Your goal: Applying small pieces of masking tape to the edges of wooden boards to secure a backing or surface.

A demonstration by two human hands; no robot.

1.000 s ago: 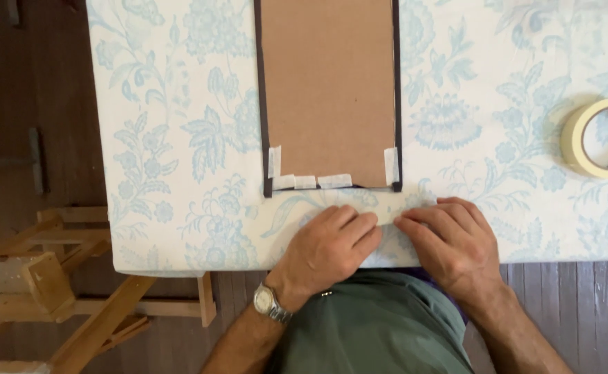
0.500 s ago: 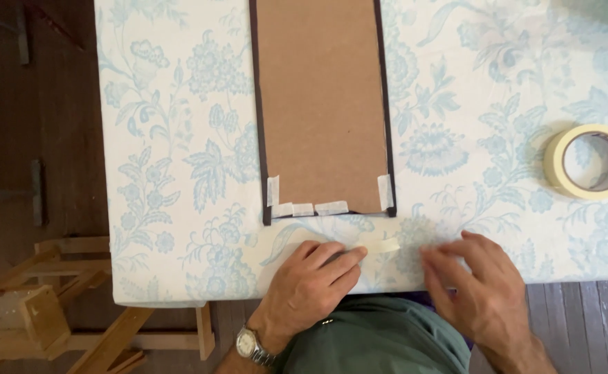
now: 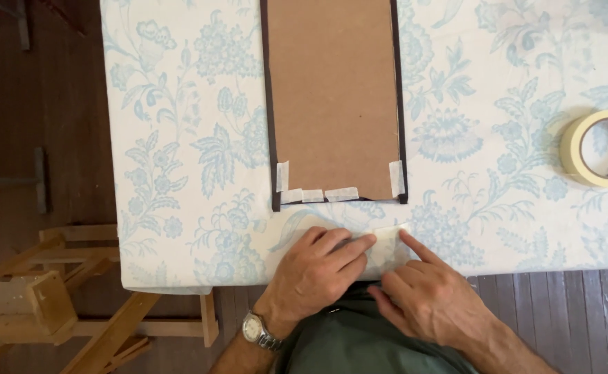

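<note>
Now your left hand (image 3: pixel 315 273) and right hand (image 3: pixel 425 298), grips open, holding nothing, press tape (image 3: pixel 392 235) onto fabric (image 3: pixel 179 173).

A home craft or framing workshop is suggested: a bench (image 3: pixel 179 138) draped in floral fabric is set over wooden trestles (image 3: pixel 55 298) on dark floorboards (image 3: pixel 567 318), with masking tape (image 3: pixel 598 149) laid out

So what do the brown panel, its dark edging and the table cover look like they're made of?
Brown panel: probably matte hardboard or card, flat and grainless. Dark edging: thin dark frame, material unclear. Table cover: likely printed cloth, blue floral on white, hanging over the table edge.
</note>
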